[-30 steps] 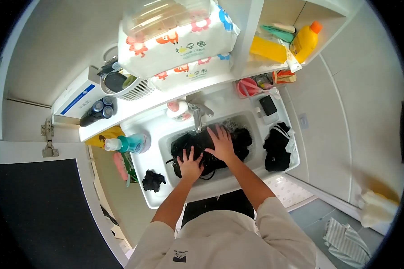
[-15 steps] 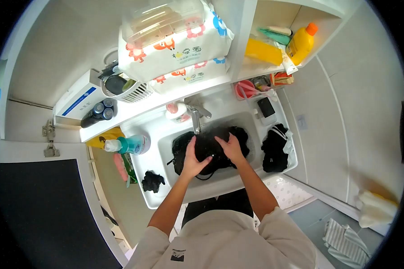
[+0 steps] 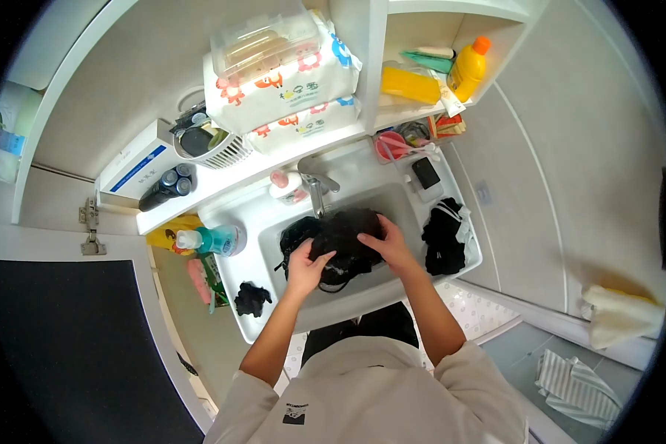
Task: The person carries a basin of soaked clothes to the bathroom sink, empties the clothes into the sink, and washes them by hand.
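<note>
Both hands hold a bunched piece of black fabric (image 3: 345, 240) over the white sink basin (image 3: 396, 285), just below the faucet (image 3: 318, 194). My left hand (image 3: 305, 270) grips its left edge, thumb laid toward the middle. On the other side my right hand (image 3: 388, 243) closes round the right edge, its fingertips partly hidden behind the cloth. What kind of garment it is, I cannot tell. More dark, wet-looking cloth (image 3: 294, 235) lies in the basin to the left, and a thin black loop hangs beneath the held piece.
A small black cloth (image 3: 252, 299) lies on the left rim; a black-and-white garment (image 3: 445, 240) rests on the right rim. A teal bottle (image 3: 220, 240) and a pump bottle (image 3: 285, 185) stand by the basin. An open cabinet door (image 3: 59, 340) is at left.
The hands have spread slightly apart and the black fabric is more opened out between them. The whole view has shifted a little.
</note>
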`<action>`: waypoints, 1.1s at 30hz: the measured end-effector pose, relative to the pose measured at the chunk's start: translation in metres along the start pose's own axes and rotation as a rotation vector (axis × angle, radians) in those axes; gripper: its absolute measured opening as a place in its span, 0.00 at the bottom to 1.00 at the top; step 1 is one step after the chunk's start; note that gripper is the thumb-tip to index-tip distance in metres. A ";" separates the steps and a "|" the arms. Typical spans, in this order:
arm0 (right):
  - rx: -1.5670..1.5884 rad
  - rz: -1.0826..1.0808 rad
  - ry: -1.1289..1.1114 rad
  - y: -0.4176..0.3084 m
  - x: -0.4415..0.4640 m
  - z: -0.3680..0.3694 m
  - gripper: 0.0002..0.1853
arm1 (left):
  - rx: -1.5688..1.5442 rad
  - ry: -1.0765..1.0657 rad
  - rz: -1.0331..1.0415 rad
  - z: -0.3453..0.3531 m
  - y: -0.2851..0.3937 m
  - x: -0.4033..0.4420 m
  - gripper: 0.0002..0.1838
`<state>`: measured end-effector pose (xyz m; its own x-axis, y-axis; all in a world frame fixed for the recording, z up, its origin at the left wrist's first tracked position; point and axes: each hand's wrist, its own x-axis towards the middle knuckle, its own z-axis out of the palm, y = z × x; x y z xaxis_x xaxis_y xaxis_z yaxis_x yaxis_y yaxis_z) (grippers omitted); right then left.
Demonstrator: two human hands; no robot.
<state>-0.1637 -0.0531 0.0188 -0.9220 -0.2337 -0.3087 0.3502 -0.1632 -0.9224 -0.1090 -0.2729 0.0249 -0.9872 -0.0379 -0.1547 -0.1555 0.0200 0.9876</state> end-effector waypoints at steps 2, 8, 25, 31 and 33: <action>0.073 0.039 -0.040 0.010 -0.007 -0.003 0.35 | 0.011 -0.011 -0.031 -0.003 0.033 -0.007 0.13; -0.677 -0.394 -0.170 0.041 -0.005 0.005 0.48 | -0.286 -0.004 -0.076 -0.010 0.083 -0.012 0.16; -0.206 -0.364 -0.123 0.003 -0.020 0.039 0.17 | 0.053 0.015 0.061 -0.049 0.176 -0.017 0.14; -0.051 -0.156 0.210 0.006 -0.028 0.014 0.16 | 0.118 0.065 -0.143 -0.075 0.122 -0.010 0.15; 0.182 -0.149 0.313 -0.017 -0.038 0.014 0.20 | 0.128 0.080 -0.211 -0.087 0.103 -0.012 0.14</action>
<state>-0.1318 -0.0552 0.0492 -0.9609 0.1047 -0.2563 0.2062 -0.3472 -0.9149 -0.1106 -0.3577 0.1305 -0.9275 -0.1332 -0.3494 -0.3658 0.1299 0.9216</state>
